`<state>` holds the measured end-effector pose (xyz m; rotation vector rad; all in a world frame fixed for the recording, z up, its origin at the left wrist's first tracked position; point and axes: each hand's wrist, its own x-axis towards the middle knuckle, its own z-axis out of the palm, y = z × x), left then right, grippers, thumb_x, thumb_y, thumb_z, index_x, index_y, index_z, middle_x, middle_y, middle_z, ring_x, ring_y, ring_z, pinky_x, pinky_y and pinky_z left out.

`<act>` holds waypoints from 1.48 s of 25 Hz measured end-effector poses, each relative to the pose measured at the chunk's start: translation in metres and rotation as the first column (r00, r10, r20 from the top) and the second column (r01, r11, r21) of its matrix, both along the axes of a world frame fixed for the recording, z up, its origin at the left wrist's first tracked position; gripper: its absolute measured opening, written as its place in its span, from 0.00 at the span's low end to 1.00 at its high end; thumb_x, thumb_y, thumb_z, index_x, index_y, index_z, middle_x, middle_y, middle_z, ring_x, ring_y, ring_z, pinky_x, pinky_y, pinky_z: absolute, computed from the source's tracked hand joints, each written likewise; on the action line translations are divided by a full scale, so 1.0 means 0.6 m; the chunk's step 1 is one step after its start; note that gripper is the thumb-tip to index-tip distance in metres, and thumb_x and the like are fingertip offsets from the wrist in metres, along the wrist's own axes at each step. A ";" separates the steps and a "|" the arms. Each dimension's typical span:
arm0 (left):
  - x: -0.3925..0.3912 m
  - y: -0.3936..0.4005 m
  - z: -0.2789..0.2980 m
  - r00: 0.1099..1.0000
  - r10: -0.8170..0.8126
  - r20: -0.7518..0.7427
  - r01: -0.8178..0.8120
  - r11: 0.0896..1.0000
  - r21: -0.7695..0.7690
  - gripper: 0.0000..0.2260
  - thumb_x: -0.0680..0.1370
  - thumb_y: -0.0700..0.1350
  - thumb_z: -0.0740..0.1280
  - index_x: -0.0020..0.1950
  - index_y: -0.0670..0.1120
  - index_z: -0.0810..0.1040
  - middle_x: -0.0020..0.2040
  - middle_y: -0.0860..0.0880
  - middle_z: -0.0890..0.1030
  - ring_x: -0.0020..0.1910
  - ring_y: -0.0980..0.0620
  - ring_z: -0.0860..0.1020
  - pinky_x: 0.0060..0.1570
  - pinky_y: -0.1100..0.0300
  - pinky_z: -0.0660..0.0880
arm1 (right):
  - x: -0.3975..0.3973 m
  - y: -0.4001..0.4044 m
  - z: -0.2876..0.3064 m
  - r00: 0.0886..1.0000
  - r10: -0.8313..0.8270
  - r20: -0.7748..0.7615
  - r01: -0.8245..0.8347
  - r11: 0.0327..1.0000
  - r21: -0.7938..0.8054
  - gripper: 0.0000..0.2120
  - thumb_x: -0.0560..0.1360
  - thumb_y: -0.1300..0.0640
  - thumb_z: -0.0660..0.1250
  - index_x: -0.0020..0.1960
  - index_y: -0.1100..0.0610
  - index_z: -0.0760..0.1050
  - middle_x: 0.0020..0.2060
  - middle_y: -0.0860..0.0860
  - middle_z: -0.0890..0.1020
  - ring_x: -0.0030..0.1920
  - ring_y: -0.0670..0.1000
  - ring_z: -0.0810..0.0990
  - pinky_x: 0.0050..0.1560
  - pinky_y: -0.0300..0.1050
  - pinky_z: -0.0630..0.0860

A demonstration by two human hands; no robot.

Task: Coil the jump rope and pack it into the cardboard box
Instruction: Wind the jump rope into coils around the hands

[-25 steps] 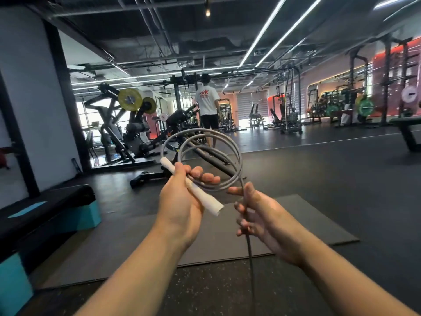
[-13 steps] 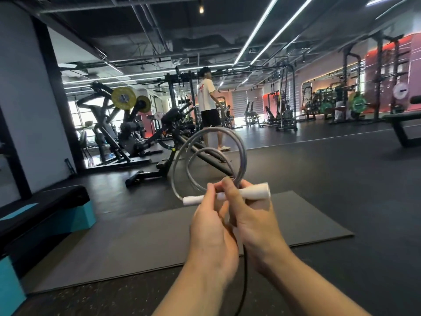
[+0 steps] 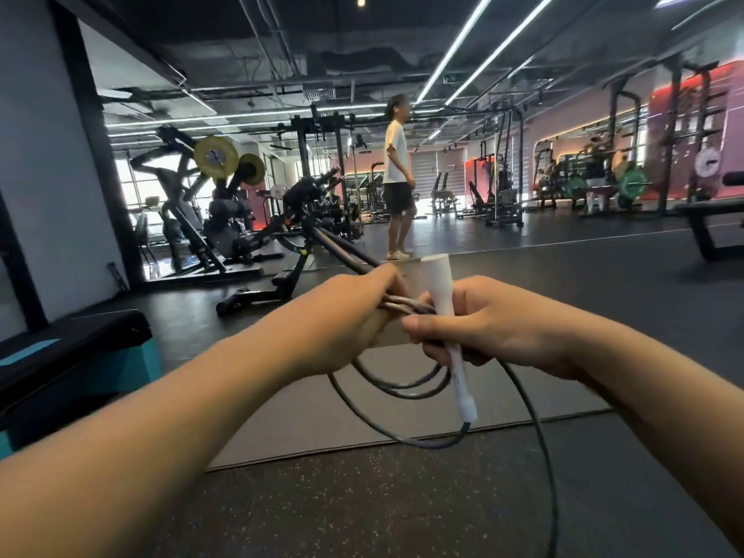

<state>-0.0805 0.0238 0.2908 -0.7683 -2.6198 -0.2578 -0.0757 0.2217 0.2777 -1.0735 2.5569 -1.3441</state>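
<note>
I hold the jump rope in front of me with both hands. My left hand (image 3: 346, 320) is closed around a bundle of grey rope loops (image 3: 396, 386), which hang in a coil below my hands. My right hand (image 3: 495, 320) grips the white handle (image 3: 447, 316), which stands nearly upright with its wide end up. From the handle's lower end the grey cord curves left into the coil. A loose strand (image 3: 543, 457) drops from my right hand toward the bottom edge. No cardboard box is in view.
A grey floor mat (image 3: 306, 416) lies on the black rubber floor below my hands. A black and teal step platform (image 3: 80, 356) is at the left. Weight machines (image 3: 225, 219) stand behind, and a person (image 3: 396, 175) stands beyond them. A bench (image 3: 708, 223) is at the right.
The coil was held upright above my hands; now it hangs below them. The handle turned from lying across to standing upright. My hands have moved slightly apart.
</note>
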 end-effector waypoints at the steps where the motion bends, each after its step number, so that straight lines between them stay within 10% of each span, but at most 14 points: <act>1: -0.004 -0.011 -0.002 1.000 -0.003 -0.009 0.003 0.998 0.060 0.07 0.83 0.47 0.61 0.61 0.53 0.72 0.44 0.53 0.80 0.42 0.51 0.76 0.37 0.63 0.69 | 0.003 0.005 -0.002 1.000 -0.003 0.024 0.003 1.000 -0.002 0.16 0.82 0.49 0.65 0.40 0.55 0.79 0.29 0.46 0.80 0.29 0.46 0.67 0.30 0.39 0.64; 6: 0.012 -0.008 -0.046 0.998 0.039 0.053 -0.048 0.986 0.163 0.34 0.81 0.43 0.62 0.79 0.60 0.46 0.57 0.50 0.79 0.46 0.48 0.79 0.47 0.54 0.76 | 0.007 0.008 -0.019 0.996 -0.092 -0.010 0.092 0.986 0.141 0.24 0.82 0.44 0.62 0.39 0.59 0.85 0.26 0.42 0.80 0.26 0.41 0.70 0.31 0.31 0.65; 9: 0.029 0.020 -0.046 0.894 -0.035 -0.447 -0.076 0.971 -0.228 0.48 0.72 0.42 0.70 0.81 0.58 0.40 0.80 0.47 0.58 0.72 0.40 0.67 0.63 0.42 0.72 | 0.005 0.002 -0.021 0.993 -0.116 -0.038 0.121 0.967 0.225 0.21 0.82 0.46 0.63 0.34 0.56 0.77 0.27 0.46 0.79 0.30 0.42 0.74 0.39 0.38 0.71; 11: 0.028 0.035 -0.037 0.784 -0.202 -0.586 -0.109 0.886 -0.451 0.44 0.69 0.41 0.70 0.81 0.50 0.53 0.79 0.43 0.63 0.75 0.38 0.64 0.68 0.39 0.66 | 0.002 -0.002 -0.014 0.993 -0.117 -0.029 0.120 0.971 0.204 0.18 0.80 0.53 0.65 0.32 0.53 0.72 0.26 0.47 0.77 0.29 0.44 0.74 0.37 0.39 0.71; 14: 0.010 0.040 -0.040 0.767 -0.245 -0.593 -0.114 0.858 -0.502 0.17 0.73 0.39 0.67 0.62 0.42 0.76 0.50 0.44 0.81 0.47 0.43 0.79 0.44 0.52 0.71 | 0.001 -0.001 -0.002 0.988 -0.126 -0.086 0.145 0.950 0.278 0.17 0.77 0.58 0.68 0.30 0.52 0.74 0.26 0.47 0.79 0.29 0.44 0.74 0.36 0.38 0.70; 18: 0.009 0.022 -0.041 0.854 -0.086 -0.513 -0.155 0.899 -0.409 0.13 0.66 0.41 0.78 0.39 0.45 0.74 0.32 0.46 0.76 0.28 0.45 0.74 0.28 0.56 0.61 | 0.002 0.014 -0.001 0.983 -0.151 -0.106 0.178 0.930 0.323 0.14 0.78 0.49 0.69 0.40 0.57 0.84 0.33 0.48 0.86 0.30 0.40 0.73 0.35 0.35 0.66; 28: 0.020 0.039 -0.051 0.982 0.038 -0.184 -0.099 0.937 -0.336 0.09 0.81 0.43 0.61 0.48 0.52 0.62 0.37 0.54 0.70 0.36 0.49 0.73 0.33 0.56 0.65 | 0.001 0.018 -0.008 0.988 -0.079 -0.136 0.129 0.900 0.417 0.13 0.76 0.43 0.70 0.44 0.52 0.83 0.31 0.43 0.80 0.31 0.42 0.73 0.36 0.38 0.68; 32: 0.032 0.015 -0.049 0.976 0.057 -0.211 -0.121 0.944 -0.307 0.09 0.83 0.46 0.58 0.45 0.52 0.59 0.36 0.53 0.71 0.35 0.48 0.73 0.31 0.55 0.64 | -0.014 0.057 0.006 0.992 -0.121 0.041 0.104 0.950 0.295 0.29 0.74 0.31 0.65 0.44 0.57 0.85 0.27 0.48 0.77 0.30 0.51 0.69 0.34 0.43 0.67; 37: 0.020 -0.044 -0.042 0.951 0.283 -0.127 -0.291 0.956 -0.048 0.09 0.81 0.48 0.61 0.44 0.50 0.62 0.37 0.51 0.75 0.37 0.46 0.75 0.35 0.49 0.73 | -0.049 0.157 -0.006 0.965 -0.247 0.089 0.233 0.962 0.140 0.24 0.73 0.36 0.71 0.36 0.57 0.74 0.29 0.55 0.66 0.30 0.55 0.69 0.36 0.55 0.74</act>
